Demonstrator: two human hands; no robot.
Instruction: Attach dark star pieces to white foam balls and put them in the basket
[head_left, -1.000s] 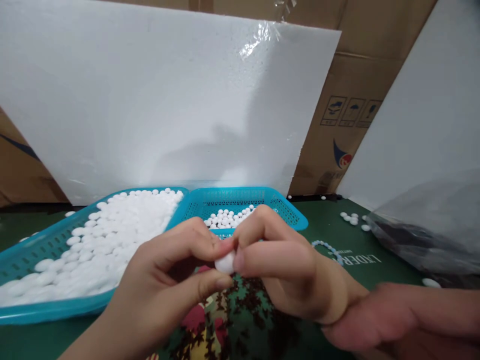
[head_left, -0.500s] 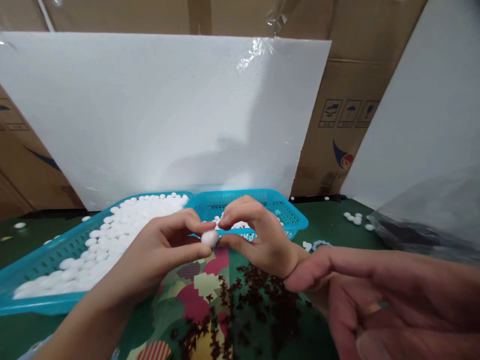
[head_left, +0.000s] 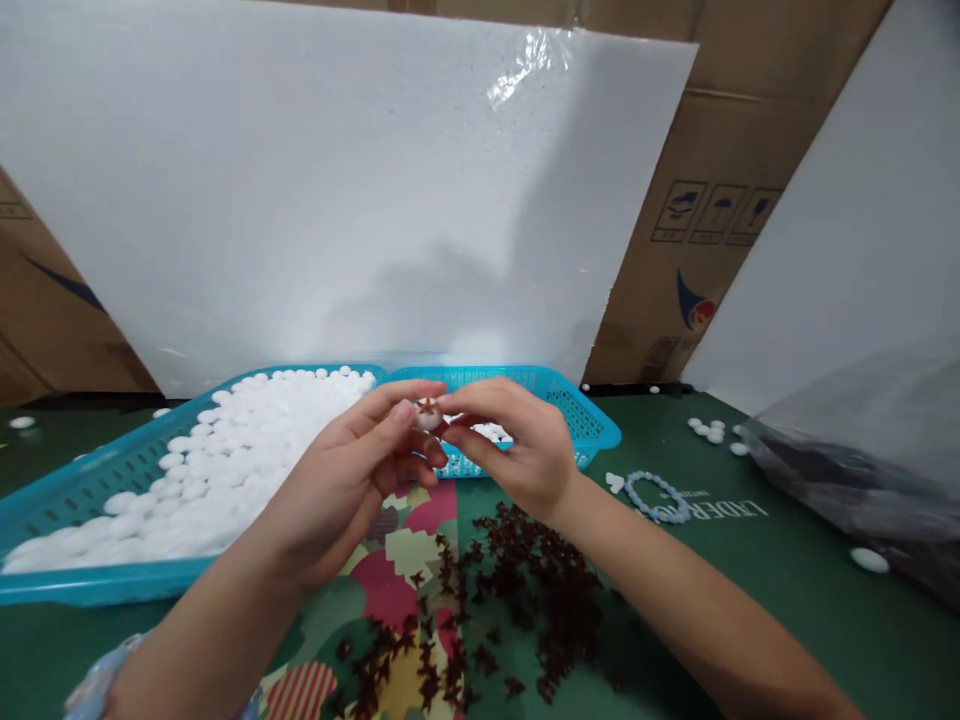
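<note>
Between my two hands is a small white ball (head_left: 428, 420) with a brown star-shaped piece (head_left: 428, 405) on its top. My left hand (head_left: 360, 450) pinches the ball from the left with thumb and forefinger, its other fingers curled below. From the right, my right hand (head_left: 517, 435) closes thumb and forefinger at the ball's edge, by the star piece. Below the hands lies a loose heap of dark brown star-shaped pieces (head_left: 540, 580), spread over the green table and a patterned sheet (head_left: 382, 585).
A long blue basket (head_left: 97, 585) full of white balls stands at left. Behind my hands is a second blue basket (head_left: 592, 415) with fewer balls. A pale blue bead bracelet (head_left: 658, 497), loose white balls (head_left: 706, 431) and a plastic bag (head_left: 862, 470) lie at right.
Another person's hand at my right wrist has gone from view. The ball has been turned, and a brown star piece now shows on top. My left fingers have shifted around it.
</note>
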